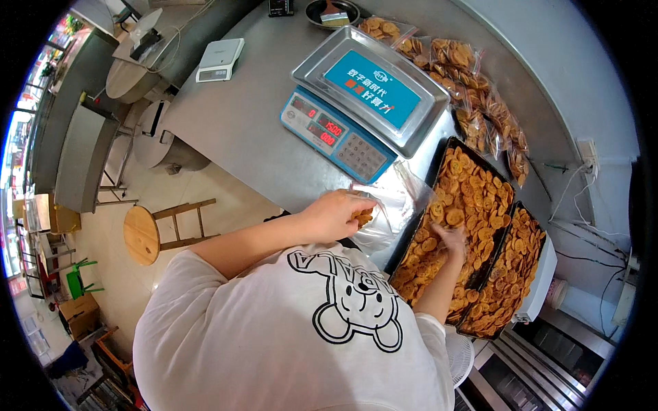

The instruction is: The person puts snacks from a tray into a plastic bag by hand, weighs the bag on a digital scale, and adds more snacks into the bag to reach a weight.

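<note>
My left hand (340,216) is closed on a clear plastic bag (378,222), with some brown round crisps (363,218) showing by its fingers. The bag spreads out to the right, towards a tray. My right hand (450,240) reaches over the nearer black tray (439,159), among a thick layer of flat, golden-brown crisps (473,195). Its fingers are smeared by motion, so whether they grip any crisps does not show. Beyond my left hand stands a blue electronic scale (336,133) with a lit red display and a steel pan (425,113) on top.
A second black tray of crisps (510,257) lies against the first, on the right. Filled clear bags (473,89) pile along the back wall. Farther back are a small white scale (221,58) and a bowl with a brush (334,15). A wooden stool (142,235) stands on the floor at left.
</note>
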A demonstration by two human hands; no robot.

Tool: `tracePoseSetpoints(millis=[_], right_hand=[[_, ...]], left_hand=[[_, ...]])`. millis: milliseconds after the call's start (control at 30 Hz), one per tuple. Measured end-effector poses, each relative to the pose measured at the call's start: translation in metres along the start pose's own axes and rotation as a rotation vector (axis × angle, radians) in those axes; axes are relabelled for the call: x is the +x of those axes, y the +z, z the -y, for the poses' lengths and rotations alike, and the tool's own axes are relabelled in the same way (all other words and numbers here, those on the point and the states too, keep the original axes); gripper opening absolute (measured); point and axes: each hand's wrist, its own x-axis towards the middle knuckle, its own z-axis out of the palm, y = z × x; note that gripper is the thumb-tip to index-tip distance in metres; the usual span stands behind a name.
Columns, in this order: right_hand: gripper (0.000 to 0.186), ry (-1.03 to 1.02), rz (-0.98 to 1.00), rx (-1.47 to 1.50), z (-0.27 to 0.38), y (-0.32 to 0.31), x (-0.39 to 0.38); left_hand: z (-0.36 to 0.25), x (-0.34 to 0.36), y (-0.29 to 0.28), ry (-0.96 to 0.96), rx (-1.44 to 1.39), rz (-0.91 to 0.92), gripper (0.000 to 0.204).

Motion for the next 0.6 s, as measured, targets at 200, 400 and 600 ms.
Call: tracePoseSetpoints(millis=[200, 400, 600], right_hand=[[0.109, -0.158, -0.044, -0.024, -0.026, 0.005, 0.000], [0.108, -0.033, 0.085, 0.154, -0.031, -0.001, -0.007], [0.112, 0.024, 0.138, -0.130, 0.005, -0.005, -0.036]], left_hand=[[0.011, -0.002, 0.004, -0.016, -0.067, -0.016, 0.057], [0.016, 0.007, 0.006, 0.005, -0.021, -0.031, 0.055], [0.020, 0.010, 0.007, -0.043, 0.017, 0.035, 0.055]])
